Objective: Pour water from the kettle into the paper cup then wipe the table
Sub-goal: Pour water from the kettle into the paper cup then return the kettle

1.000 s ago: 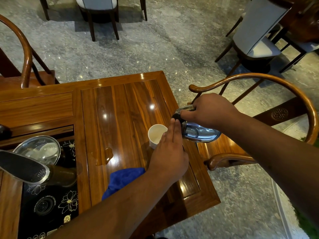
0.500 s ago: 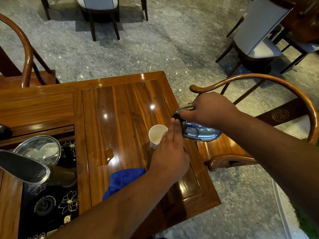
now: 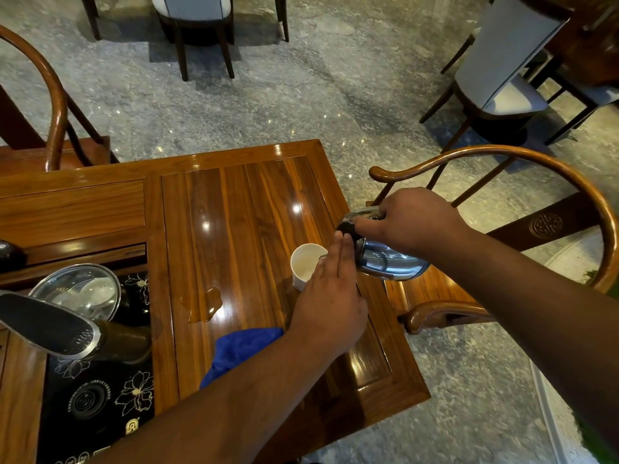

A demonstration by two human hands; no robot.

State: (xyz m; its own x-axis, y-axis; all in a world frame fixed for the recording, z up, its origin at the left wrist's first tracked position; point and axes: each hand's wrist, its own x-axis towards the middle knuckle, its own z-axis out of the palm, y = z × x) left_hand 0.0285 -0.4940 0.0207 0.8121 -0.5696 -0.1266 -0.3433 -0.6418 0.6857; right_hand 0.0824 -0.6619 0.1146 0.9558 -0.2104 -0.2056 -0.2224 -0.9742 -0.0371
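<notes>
Wooden table (image 3: 234, 209), kettle (image 3: 385, 259) tipped at cup (image 3: 306, 264) near its right edge.
Right hand (image 3: 415, 222) clamps the kettle; left hand (image 3: 330, 296), fingers flat together, steadies the cup. Overpouring could spill beside the puddle (image 3: 204, 303); cloth (image 3: 241, 346) waits near.

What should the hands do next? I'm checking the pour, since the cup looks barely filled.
Probably keep the tilted glass kettle pouring: the right hand grips it over the white paper cup, which the left hand steadies.

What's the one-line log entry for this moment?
phase: pouring | right hand: tilts kettle | left hand: steadies paper cup | puddle unwiped | cloth idle
</notes>
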